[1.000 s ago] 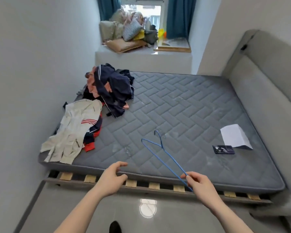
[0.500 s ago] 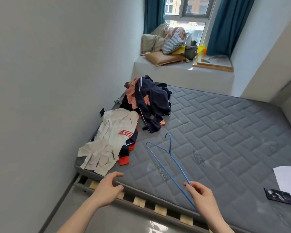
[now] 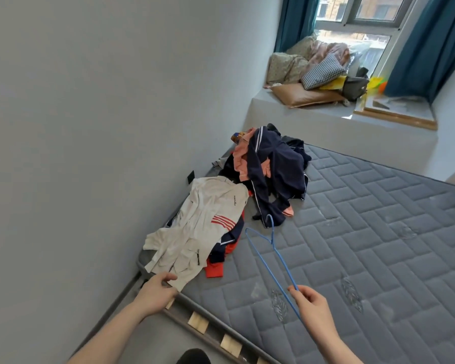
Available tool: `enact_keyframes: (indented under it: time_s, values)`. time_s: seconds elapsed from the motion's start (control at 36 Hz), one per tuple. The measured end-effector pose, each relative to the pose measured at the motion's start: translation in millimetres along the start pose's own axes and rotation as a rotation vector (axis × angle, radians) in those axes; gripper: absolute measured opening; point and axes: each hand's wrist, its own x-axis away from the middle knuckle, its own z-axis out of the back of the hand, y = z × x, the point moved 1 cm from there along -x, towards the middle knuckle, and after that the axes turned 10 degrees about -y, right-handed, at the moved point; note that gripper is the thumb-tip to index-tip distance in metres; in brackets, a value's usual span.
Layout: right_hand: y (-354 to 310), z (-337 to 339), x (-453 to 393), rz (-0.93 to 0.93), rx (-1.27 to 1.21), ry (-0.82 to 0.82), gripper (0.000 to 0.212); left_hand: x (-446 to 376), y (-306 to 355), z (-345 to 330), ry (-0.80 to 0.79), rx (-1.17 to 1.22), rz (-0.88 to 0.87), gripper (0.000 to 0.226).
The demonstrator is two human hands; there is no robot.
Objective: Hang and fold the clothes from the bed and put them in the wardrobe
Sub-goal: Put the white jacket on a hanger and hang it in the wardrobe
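Note:
A white garment with red stripes (image 3: 195,229) lies spread on the near left corner of the grey quilted mattress (image 3: 365,245). Under it show dark blue and red clothes (image 3: 218,261). Behind it sits a heap of navy and pink clothes (image 3: 271,169). My left hand (image 3: 156,291) is at the white garment's nearest hem, fingers pinching its edge. My right hand (image 3: 310,308) holds a blue wire hanger (image 3: 271,253) by one end, its hook pointing away over the mattress.
A grey wall runs along the left of the bed. Wooden slats (image 3: 197,321) stick out under the mattress's near edge. A window ledge (image 3: 326,114) beyond the bed carries cushions and bags, with teal curtains (image 3: 426,43) at each side.
The view has swung left and closer to the clothes. My left hand reached forward from the mattress edge to the white garment's hem. My right hand kept the hanger.

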Motion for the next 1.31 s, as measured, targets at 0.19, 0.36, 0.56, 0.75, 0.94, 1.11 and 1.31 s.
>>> enact_keyframes:
  time_s: [0.19, 0.36, 0.56, 0.75, 0.94, 1.11, 1.31]
  values:
    - [-21.7, -5.7, -48.1, -0.013, 0.011, 0.022, 0.017, -51.9, 26.2, 29.9, -0.030, -0.030, 0.073, 0.036]
    - [-29.5, -15.4, -95.3, -0.069, 0.043, 0.082, 0.013, -131.7, 52.3, 61.1, -0.142, -0.118, 0.108, 0.039]
    - [-27.5, -58.5, -159.1, -0.186, 0.077, 0.202, 0.013, -253.4, 73.8, 96.3, -0.273, -0.346, 0.064, 0.045]
    - [-11.8, -99.3, -222.9, -0.264, 0.020, 0.310, 0.011, -379.2, 75.1, 105.0, -0.295, -0.604, 0.000, 0.046]
    - [24.6, -123.7, -284.7, -0.298, 0.022, 0.387, 0.010, -486.1, 63.4, 102.4, -0.240, -0.575, 0.051, 0.055]
    - [83.7, -133.6, -335.0, -0.347, 0.004, 0.427, 0.012, -550.0, 60.3, 87.2, -0.188, -0.236, 0.210, 0.060]
    - [126.7, -147.7, -355.9, -0.529, -0.038, 0.411, 0.019, -592.7, 44.5, 80.3, -0.056, 0.080, 0.252, 0.042]
